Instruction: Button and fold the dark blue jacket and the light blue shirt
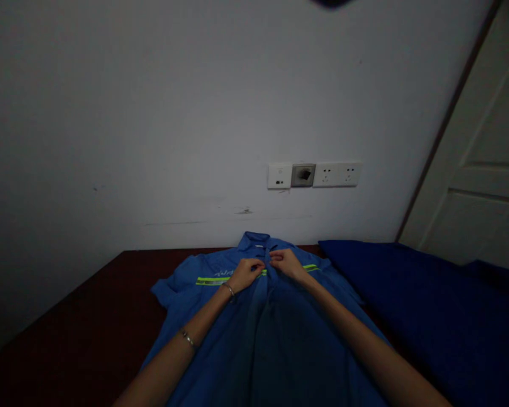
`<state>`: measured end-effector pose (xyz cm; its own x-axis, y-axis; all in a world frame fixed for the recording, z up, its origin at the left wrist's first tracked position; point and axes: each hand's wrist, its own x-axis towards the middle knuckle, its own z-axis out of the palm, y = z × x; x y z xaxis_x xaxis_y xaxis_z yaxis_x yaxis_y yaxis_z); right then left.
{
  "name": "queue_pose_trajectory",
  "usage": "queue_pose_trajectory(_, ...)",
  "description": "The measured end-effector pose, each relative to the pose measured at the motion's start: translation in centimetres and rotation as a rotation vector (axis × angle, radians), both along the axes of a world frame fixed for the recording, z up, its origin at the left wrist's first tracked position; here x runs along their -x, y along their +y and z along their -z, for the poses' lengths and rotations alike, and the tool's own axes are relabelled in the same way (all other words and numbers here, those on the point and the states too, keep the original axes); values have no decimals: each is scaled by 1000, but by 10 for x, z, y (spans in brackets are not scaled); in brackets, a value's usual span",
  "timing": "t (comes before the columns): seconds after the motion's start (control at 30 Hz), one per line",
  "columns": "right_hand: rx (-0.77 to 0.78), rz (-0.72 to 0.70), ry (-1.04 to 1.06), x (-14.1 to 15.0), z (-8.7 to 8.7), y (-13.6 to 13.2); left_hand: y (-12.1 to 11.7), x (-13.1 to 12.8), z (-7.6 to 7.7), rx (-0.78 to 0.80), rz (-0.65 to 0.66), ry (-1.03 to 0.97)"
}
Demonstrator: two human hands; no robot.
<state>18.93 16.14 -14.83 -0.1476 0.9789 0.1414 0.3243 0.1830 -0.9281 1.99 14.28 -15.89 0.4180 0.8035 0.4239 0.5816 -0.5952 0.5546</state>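
A blue work shirt [263,339] with a yellow-green reflective stripe across the chest lies flat on a dark red table [89,328], collar toward the wall. My left hand [246,273] and my right hand [285,263] meet at the shirt's front just below the collar. Both have their fingers curled, pinching the fabric of the front opening. Two thin bracelets circle my left forearm. What sits between the fingertips is too small to make out beyond the cloth.
A dark blue cloth [428,305] lies heaped on the right, touching the shirt's edge. A row of wall sockets [314,174] sits on the white wall behind the table. A white door [483,169] stands at the right.
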Motion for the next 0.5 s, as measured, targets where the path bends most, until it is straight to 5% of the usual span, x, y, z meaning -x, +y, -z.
queue_pose_trajectory(0.5, 26, -65, -79, -5, 0, 1, -2, 5, -3, 258, 10, -154)
